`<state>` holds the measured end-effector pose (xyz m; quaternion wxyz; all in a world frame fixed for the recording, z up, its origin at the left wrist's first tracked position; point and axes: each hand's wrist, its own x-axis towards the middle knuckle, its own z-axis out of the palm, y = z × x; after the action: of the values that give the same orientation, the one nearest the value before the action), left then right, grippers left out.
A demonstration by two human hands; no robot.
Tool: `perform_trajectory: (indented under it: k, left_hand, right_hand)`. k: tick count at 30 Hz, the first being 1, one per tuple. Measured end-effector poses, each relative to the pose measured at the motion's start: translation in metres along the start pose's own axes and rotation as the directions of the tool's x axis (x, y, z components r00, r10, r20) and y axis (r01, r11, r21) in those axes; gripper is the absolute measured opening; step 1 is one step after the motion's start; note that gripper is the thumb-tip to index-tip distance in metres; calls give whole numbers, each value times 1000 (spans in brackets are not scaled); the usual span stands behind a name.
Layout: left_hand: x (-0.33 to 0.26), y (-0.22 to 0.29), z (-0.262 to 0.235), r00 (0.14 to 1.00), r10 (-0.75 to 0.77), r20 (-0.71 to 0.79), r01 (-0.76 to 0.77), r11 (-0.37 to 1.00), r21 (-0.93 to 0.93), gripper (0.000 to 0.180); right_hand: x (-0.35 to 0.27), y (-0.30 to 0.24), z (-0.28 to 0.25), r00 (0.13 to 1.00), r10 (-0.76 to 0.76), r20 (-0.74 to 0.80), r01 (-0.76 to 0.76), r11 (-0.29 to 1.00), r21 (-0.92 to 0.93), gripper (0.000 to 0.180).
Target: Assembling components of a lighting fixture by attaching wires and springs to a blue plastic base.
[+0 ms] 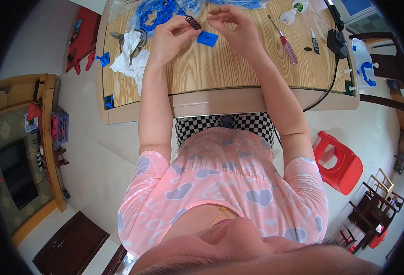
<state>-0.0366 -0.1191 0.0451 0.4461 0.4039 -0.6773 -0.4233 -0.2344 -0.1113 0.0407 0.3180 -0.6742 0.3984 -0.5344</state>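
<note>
Left hand (169,41) pinches a black spring (192,22) (right hand (237,33) nearby, its grip unclear to me).

A wood-grain desk (220,73) is carrying a bag of blue pieces (159,14) on its far side; crumpled white tissues (129,51) are partly covering scissors (116,35) at left; a red-handled screwdriver (288,48), white bottle (287,18) and small tube (314,42) are lying at right.
</note>
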Motion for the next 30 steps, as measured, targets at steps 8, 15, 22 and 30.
perform_trajectory:
  k: [8,15,22,30]
  left_hand:
    - [-3,-4,-1,1000,-21,-11,21,1000,14,22]
    - [-2,3,7,996,86,16,-88,987,134,25]
    - [0,4,12,995,104,-3,-104,994,36,22]
    - [-4,3,9,996,85,-9,-84,995,48,19]
  right_hand:
    - [9,-36,14,957,-282,73,290,947,-138,24]
    - [12,-32,9,984,-152,97,167,972,-167,22]
    - [10,-40,10,983,-175,60,184,961,-208,18]
    - [2,-44,-25,990,-119,-75,105,980,-168,34]
